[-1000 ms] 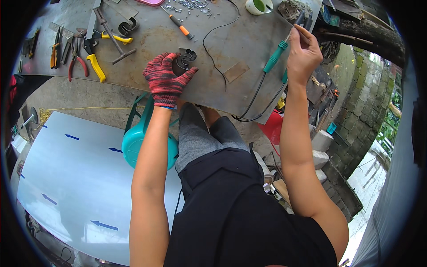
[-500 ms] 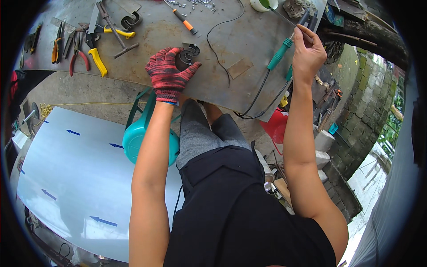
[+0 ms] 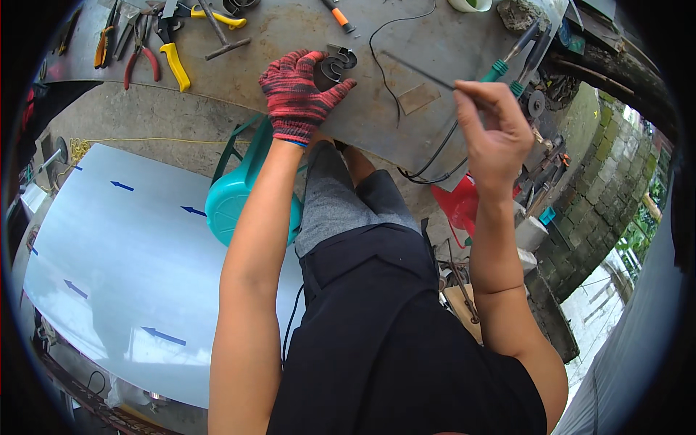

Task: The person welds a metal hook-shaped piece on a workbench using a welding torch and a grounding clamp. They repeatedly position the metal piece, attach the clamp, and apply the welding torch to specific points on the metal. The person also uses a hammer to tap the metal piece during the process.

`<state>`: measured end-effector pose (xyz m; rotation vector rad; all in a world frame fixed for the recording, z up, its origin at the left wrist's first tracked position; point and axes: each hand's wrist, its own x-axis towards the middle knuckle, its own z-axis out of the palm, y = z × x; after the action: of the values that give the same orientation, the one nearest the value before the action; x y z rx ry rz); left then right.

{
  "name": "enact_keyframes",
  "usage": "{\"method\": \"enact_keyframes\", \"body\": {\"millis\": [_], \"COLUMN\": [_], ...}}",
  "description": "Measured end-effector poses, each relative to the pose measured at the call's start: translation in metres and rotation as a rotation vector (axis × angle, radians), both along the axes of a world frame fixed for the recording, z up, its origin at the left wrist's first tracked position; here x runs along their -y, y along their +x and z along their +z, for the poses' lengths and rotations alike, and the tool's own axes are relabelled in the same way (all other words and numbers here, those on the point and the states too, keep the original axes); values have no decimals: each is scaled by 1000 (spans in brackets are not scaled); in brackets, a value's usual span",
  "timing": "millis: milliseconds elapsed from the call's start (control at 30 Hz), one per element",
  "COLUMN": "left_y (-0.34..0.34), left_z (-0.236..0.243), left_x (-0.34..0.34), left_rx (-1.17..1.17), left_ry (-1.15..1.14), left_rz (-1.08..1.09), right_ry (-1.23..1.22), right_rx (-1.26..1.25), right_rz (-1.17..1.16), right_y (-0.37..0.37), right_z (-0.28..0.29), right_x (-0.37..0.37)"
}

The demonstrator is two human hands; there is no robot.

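My left hand [image 3: 299, 96], in a red and black knitted glove, rests on the metal tabletop [image 3: 232, 83]. Its thumb and fingers curl around an S-shaped curved metal piece [image 3: 336, 65] and steady it. Bare, my right hand [image 3: 496, 134] pinches a thin dark rod [image 3: 419, 70] between thumb and forefinger. The rod points left toward the curved piece, with its tip apart from it, over the table. Beneath the rod lies a small flat metal plate [image 3: 418, 99]. Past my right hand are two green-handled tools [image 3: 496, 71] with black cables.
Pliers [image 3: 141, 58], yellow-handled snips [image 3: 174, 65], a T-shaped metal bar [image 3: 221, 43] and an orange-handled tool [image 3: 338, 14] lie at the far left and middle. A white cup [image 3: 470, 4] stands beside a stone [image 3: 523, 14]. A teal stool [image 3: 250, 206] is below my left arm.
My right hand has drawn the rod away from the cup, bringing it nearer and swinging its tip left over the table. My left hand keeps its hold; the view has shifted.
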<state>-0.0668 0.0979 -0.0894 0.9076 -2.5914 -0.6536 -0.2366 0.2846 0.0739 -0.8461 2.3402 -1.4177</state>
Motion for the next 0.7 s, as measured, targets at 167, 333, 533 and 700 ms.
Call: {"method": "enact_keyframes", "body": {"millis": [167, 333, 533, 700], "left_y": [-1, -2, -1, -1], "left_z": [0, 1, -1, -3], "left_x": [-1, 1, 1, -1], "left_rx": [4, -25, -12, -15], "left_ry": [-29, -16, -17, -9], "left_rz": [1, -14, -10, -2], "right_ry": [-8, 16, 15, 29], "right_rx": [-44, -37, -112, -131], "right_rz": [60, 75, 69, 68], "right_y": [24, 30, 34, 35], "right_z": [-14, -28, -41, -49], "right_x": [10, 19, 26, 30]}}
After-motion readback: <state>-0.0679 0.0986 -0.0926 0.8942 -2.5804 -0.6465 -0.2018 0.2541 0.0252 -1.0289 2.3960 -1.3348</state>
